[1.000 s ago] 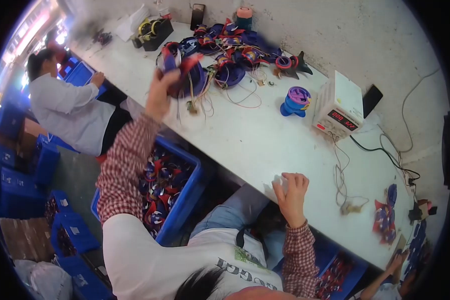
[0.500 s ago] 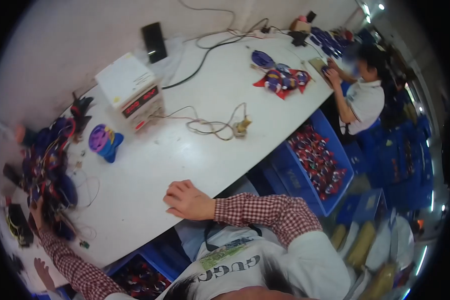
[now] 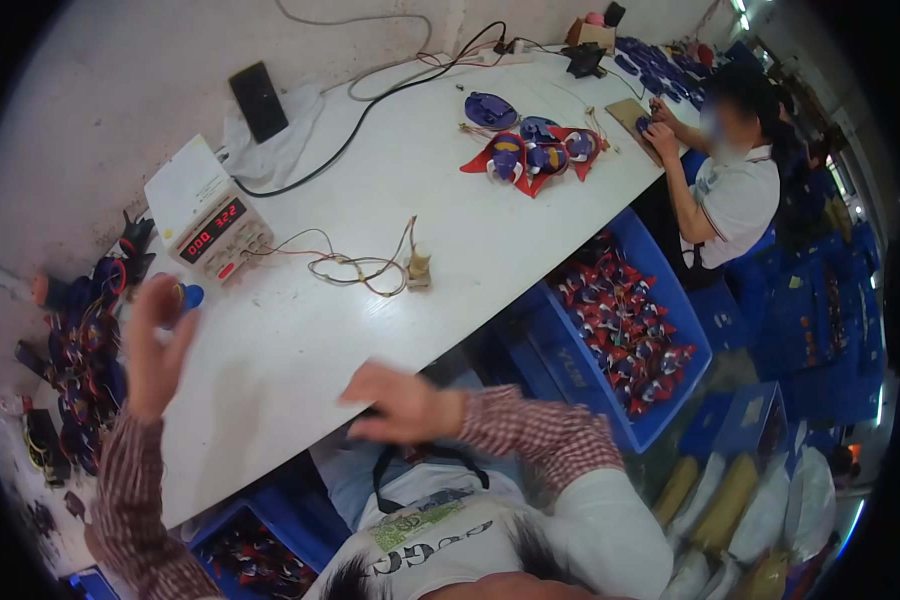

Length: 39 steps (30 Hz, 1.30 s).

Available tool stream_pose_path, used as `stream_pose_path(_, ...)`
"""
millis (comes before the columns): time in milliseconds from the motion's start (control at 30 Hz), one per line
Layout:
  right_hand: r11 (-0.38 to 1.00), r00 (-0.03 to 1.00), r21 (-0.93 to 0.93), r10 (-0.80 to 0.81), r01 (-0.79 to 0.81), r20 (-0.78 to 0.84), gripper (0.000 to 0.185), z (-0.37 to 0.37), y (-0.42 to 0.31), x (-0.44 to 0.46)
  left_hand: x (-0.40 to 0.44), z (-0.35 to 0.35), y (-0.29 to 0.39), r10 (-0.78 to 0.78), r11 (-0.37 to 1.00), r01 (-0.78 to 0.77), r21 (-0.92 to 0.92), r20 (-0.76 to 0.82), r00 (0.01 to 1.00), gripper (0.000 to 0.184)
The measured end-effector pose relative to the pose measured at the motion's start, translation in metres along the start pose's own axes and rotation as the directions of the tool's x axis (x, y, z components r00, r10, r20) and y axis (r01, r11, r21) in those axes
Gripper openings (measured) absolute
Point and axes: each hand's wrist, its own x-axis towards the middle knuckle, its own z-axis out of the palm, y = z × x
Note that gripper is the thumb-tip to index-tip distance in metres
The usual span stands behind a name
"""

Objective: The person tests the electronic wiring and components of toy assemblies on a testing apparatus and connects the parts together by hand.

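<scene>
My left hand is raised over the left part of the white table, thumb and fingers apart and a little blurred. Behind its fingers, a blue and purple cup-shaped thing is mostly hidden; I cannot tell whether they touch. My right hand hovers at the table's near edge, blurred, its fingers apart with nothing visible in them. To the left of my left hand lies a pile of dark purple parts with wires.
A power supply with red digits stands at the back left, its leads running to a small brass-coloured piece. Purple and red toy parts lie farther back. Blue bins hold similar parts. A co-worker sits at the far right.
My left hand has left the pile of wired parts and moved right and up, in front of the cup-shaped thing. My right hand has lifted off the tabletop. The view has shifted slightly.
</scene>
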Motion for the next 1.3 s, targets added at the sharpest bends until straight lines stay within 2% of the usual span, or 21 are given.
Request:
stream_pose_path(67, 0.969, 0.990, -0.240, 0.032, -0.063, -0.134, 0.031, -0.071, 0.008, 0.009, 0.045, 0.060, 0.047, 0.194, 0.980, -0.182, -0.074, 0.207, 0.959, 0.044)
stream_pose_path(100, 0.947, 0.956, -0.232, 0.167, -0.223, -0.240, 0.029, -0.105, 0.014, 0.016, 0.070, 0.085, 0.072, 0.125, 0.992, -0.129, -0.010, 0.334, 0.934, 0.043)
stream_pose_path(133, 0.891, 0.910, -0.278, 0.267, -0.358, -0.316, 0.026, -0.142, 0.022, 0.025, 0.097, 0.117, 0.079, 0.256, 0.965, -0.255, -0.054, 0.374, 0.891, 0.042)
stream_pose_path(167, 0.845, 0.902, -0.386, 0.227, -0.371, -0.368, 0.022, -0.176, 0.030, 0.038, 0.124, 0.150, 0.085, 0.339, 0.938, -0.340, -0.075, 0.412, 0.846, 0.043)
stream_pose_path(233, 0.761, 0.839, -0.403, 0.333, -0.509, -0.430, 0.020, -0.243, 0.057, 0.061, 0.177, 0.215, 0.099, 0.436, 0.895, -0.427, -0.131, 0.461, 0.773, 0.049)
stream_pose_path(300, 0.679, 0.744, -0.346, 0.466, -0.648, -0.479, 0.022, -0.303, 0.094, 0.085, 0.220, 0.278, 0.108, 0.445, 0.878, -0.474, -0.072, 0.492, 0.748, 0.058)
stream_pose_path(333, 0.638, 0.702, -0.328, 0.512, -0.697, -0.495, 0.024, -0.333, 0.122, 0.092, 0.240, 0.311, 0.109, 0.397, 0.888, -0.459, -0.036, 0.564, 0.725, 0.072)
stream_pose_path(367, 0.541, 0.682, -0.415, 0.559, -0.731, -0.472, 0.029, -0.356, 0.143, 0.102, 0.250, 0.339, 0.113, 0.345, 0.889, -0.453, 0.061, 0.562, 0.752, 0.076)
stream_pose_path(400, 0.434, 0.651, -0.496, 0.607, -0.752, -0.456, 0.034, -0.376, 0.165, 0.110, 0.256, 0.361, 0.117, 0.291, 0.882, -0.444, 0.156, 0.560, 0.776, 0.081)
stream_pose_path(433, 0.439, 0.653, -0.494, 0.608, -0.750, -0.452, 0.034, -0.395, 0.194, 0.117, 0.260, 0.376, 0.123, 0.286, 0.883, -0.441, 0.161, 0.559, 0.778, 0.081)
stream_pose_path(500, 0.303, 0.716, -0.728, 0.602, -0.615, -0.354, 0.038, -0.421, 0.251, 0.123, 0.262, 0.399, 0.127, 0.269, 0.862, -0.450, 0.236, 0.540, 0.798, 0.086)
stream_pose_path(567, 0.146, 0.688, -0.789, 0.600, -0.597, -0.409, 0.037, -0.426, 0.289, 0.129, 0.259, 0.412, 0.124, 0.246, 0.855, -0.447, 0.262, 0.553, 0.796, 0.086)
stream_pose_path(600, 0.147, 0.684, -0.785, 0.603, -0.601, -0.411, 0.037, -0.430, 0.302, 0.134, 0.258, 0.417, 0.124, 0.233, 0.848, -0.447, 0.287, 0.556, 0.798, 0.087)
stream_pose_path(667, 0.003, 0.519, -0.823, 0.777, -0.569, -0.356, 0.052, -0.433, 0.326, 0.142, 0.260, 0.420, 0.122, 0.199, 0.832, -0.438, 0.340, 0.555, 0.808, 0.088)
stream_pose_path(867, 0.098, 0.423, -0.856, 0.894, -0.508, -0.149, 0.071, -0.411, 0.313, 0.160, 0.255, 0.412, 0.097, 0.251, 0.908, -0.385, 0.164, 0.525, 0.813, 0.095)
stream_pose_path(900, 0.119, 0.406, -0.832, 0.904, -0.542, -0.135, 0.072, -0.408, 0.312, 0.161, 0.255, 0.410, 0.085, 0.309, 0.913, -0.399, 0.089, 0.488, 0.816, 0.096)
stream_pose_path(1033, 0.181, 0.363, -0.747, 0.928, -0.639, -0.085, 0.074, -0.392, 0.297, 0.162, 0.253, 0.374, 0.061, 0.282, 0.955, -0.291, -0.055, 0.474, 0.834, 0.096)
stream_pose_path(1167, 0.442, 0.575, -0.505, 0.806, -0.742, -0.140, 0.054, -0.374, 0.266, 0.165, 0.254, 0.322, 0.061, 0.235, 0.970, -0.236, -0.054, 0.441, 0.866, 0.093)
stream_pose_path(1233, 0.426, 0.700, -0.672, 0.687, -0.606, -0.195, 0.045, -0.373, 0.254, 0.174, 0.265, 0.302, 0.054, 0.254, 0.966, -0.257, -0.037, 0.340, 0.906, 0.091)
stream_pose_path(1267, 0.435, 0.709, -0.676, 0.679, -0.595, -0.188, 0.045, -0.375, 0.245, 0.178, 0.271, 0.290, 0.057, 0.254, 0.966, -0.259, -0.029, 0.328, 0.910, 0.091)
stream_pose_path(1300, 0.424, 0.734, -0.677, 0.627, -0.602, -0.260, 0.040, -0.378, 0.234, 0.181, 0.276, 0.275, 0.064, 0.167, 0.977, -0.116, -0.176, 0.306, 0.937, 0.090)
